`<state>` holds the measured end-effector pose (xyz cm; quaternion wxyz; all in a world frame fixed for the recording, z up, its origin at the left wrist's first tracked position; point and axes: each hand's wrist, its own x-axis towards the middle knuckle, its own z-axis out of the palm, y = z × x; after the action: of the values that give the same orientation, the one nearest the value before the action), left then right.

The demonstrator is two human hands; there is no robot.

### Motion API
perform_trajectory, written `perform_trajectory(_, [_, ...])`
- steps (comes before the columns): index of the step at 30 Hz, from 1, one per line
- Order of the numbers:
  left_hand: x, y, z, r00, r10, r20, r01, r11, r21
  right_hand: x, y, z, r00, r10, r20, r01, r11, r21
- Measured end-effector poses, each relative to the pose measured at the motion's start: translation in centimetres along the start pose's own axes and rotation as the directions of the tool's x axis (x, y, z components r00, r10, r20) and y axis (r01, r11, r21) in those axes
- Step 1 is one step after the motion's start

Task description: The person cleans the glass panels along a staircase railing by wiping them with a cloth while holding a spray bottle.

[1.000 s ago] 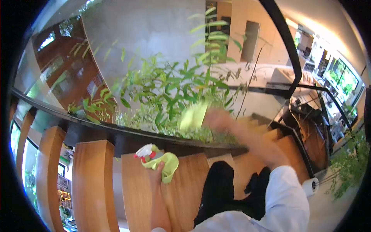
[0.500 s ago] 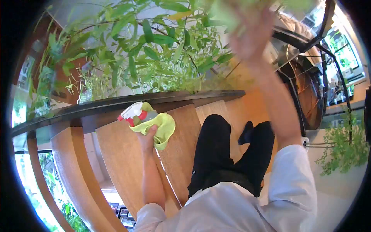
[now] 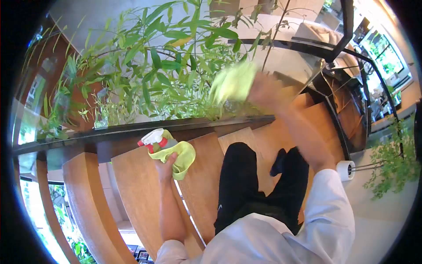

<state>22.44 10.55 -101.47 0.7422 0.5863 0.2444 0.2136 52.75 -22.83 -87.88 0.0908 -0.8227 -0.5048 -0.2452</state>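
A spray bottle with a white and red head is in my left hand, together with a yellow-green cloth wrapped about it. The fingers are closed round both, above the wooden treads. My right hand, blurred by motion, grips a second yellow-green cloth. That cloth is up by the glass panel, in front of the green plants. Whether it touches the glass cannot be made out.
Wooden stair treads with gaps between them run across the lower left. A dark curved rail edges the glass. A black metal frame and a hanging plant are at the right.
Over the last half second my right hand and its cloth have come down and left from the top of the view. My left hand still holds the bottle and cloth. The view has shifted.
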Motion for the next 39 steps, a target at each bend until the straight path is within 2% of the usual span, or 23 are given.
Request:
perform_trajectory(2, [0.0,-0.3,-0.2,1.0,0.004,-0.019,-0.003,0.999,0.039,4.1,5.1,-9.3,0.953,-0.008,-0.303,-0.084,0.954,-0.289])
perform_trajectory(3, [0.0,-0.3,-0.2,0.999,0.017,-0.042,-0.013,0.996,0.086,6.3,6.6,-14.8,0.9,-0.016,-0.436,-0.144,0.933,-0.331])
perform_trajectory(4, [0.0,-0.3,-0.1,0.998,0.043,-0.035,-0.042,0.998,0.045,8.5,7.4,-19.9,0.837,-0.03,-0.547,-0.182,0.927,-0.328])
perform_trajectory(6, [0.2,-0.6,-0.3,0.999,0.037,-0.024,-0.035,0.998,0.055,11.6,7.3,-27.0,0.733,-0.066,-0.677,-0.2,0.931,-0.307])
perform_trajectory(7, [0.1,-1.0,-0.6,0.999,0.029,-0.025,-0.027,0.998,0.064,12.9,7.1,-28.9,0.693,-0.084,-0.716,-0.192,0.936,-0.296])
perform_trajectory(8, [0.3,-0.9,-0.7,0.997,0.041,0.068,-0.043,0.999,0.032,13.1,6.8,-28.4,0.678,-0.106,-0.727,-0.182,0.935,-0.305])
perform_trajectory(9, [-0.1,-0.5,-0.5,1.0,0.03,0.003,-0.03,0.995,0.09,13.5,6.4,-28.1,0.658,-0.12,-0.744,-0.175,0.936,-0.305])
perform_trajectory(11, [0.0,-0.7,-0.7,0.998,0.045,0.04,-0.047,0.998,0.045,12.1,5.7,-23.2,0.651,-0.148,-0.745,-0.175,0.925,-0.337])
perform_trajectory(13, [-0.6,0.7,0.2,0.999,0.038,0.027,-0.04,0.997,0.073,9.2,5.0,-15.6,0.681,-0.152,-0.717,-0.177,0.915,-0.362])
perform_trajectory(15, [-0.7,0.4,-0.3,0.998,0.052,0.023,-0.054,0.993,0.1,3.7,3.1,-5.1,0.796,-0.109,-0.595,-0.126,0.932,-0.34])
perform_trajectory(18, [-0.5,-0.7,-1.6,0.998,-0.011,-0.06,0.02,0.988,0.152,-6.1,-2.3,9.7,0.981,-0.094,-0.168,0.068,0.986,-0.151])
perform_trajectory(20, [-0.8,0.3,-1.2,1.0,-0.031,-0.003,0.031,0.988,0.15,-11.5,-4.9,16.6,0.971,-0.2,0.132,0.198,0.98,0.031])
perform_trajectory(21, [-0.9,0.1,-1.4,1.0,-0.016,0.0,0.016,0.986,0.164,-13.1,-5.5,18.5,0.948,-0.249,0.2,0.233,0.968,0.098])
perform_trajectory(23, [-0.5,-0.2,-1.3,0.996,0.08,-0.03,-0.074,0.982,0.173,-14.0,-5.8,19.7,0.966,-0.201,0.16,0.189,0.978,0.086])
perform_trajectory(25, [-0.4,0.3,-0.7,0.993,0.111,0.037,-0.115,0.982,0.149,-14.8,-4.8,19.0,0.974,-0.156,0.164,0.147,0.987,0.062])
perform_trajectory(27, [-0.3,-0.6,-2.3,1.0,0.016,-0.011,-0.013,0.984,0.177,-13.8,-2.3,16.2,0.972,-0.21,0.105,0.212,0.977,-0.006])
perform_trajectory(28, [-0.6,0.3,-0.9,0.997,0.063,0.037,-0.066,0.993,0.102,-12.1,-0.7,13.5,0.976,-0.21,0.062,0.215,0.973,-0.087])
perform_trajectory(29, [-0.8,0.1,-1.1,0.999,0.044,0.026,-0.046,0.995,0.094,-9.9,1.6,11.1,0.976,-0.215,-0.022,0.211,0.971,-0.111])
perform_trajectory(31, [-1.1,-0.9,-1.6,0.991,0.026,-0.135,-0.003,0.986,0.169,-5.4,5.9,4.8,0.98,-0.133,-0.149,0.099,0.971,-0.219])
perform_trajectory(32, [-1.1,-1.5,-1.5,0.992,0.054,-0.114,-0.048,0.997,0.055,-2.9,8.0,1.0,0.971,-0.085,-0.225,0.021,0.962,-0.273])
perform_trajectory(35, [-1.0,-1.2,-0.2,0.973,0.089,-0.213,-0.068,0.992,0.104,3.7,12.3,-11.2,0.876,-0.03,-0.482,-0.177,0.909,-0.377])
perform_trajectory(37, [-0.9,-1.0,0.3,0.976,0.113,-0.184,-0.098,0.991,0.09,6.9,12.6,-19.0,0.775,-0.036,-0.63,-0.241,0.906,-0.348])
perform_trajectory(39, [-0.8,-0.8,0.9,0.971,0.03,-0.238,-0.027,1.0,0.015,9.1,12.1,-23.6,0.698,-0.063,-0.713,-0.251,0.911,-0.326])
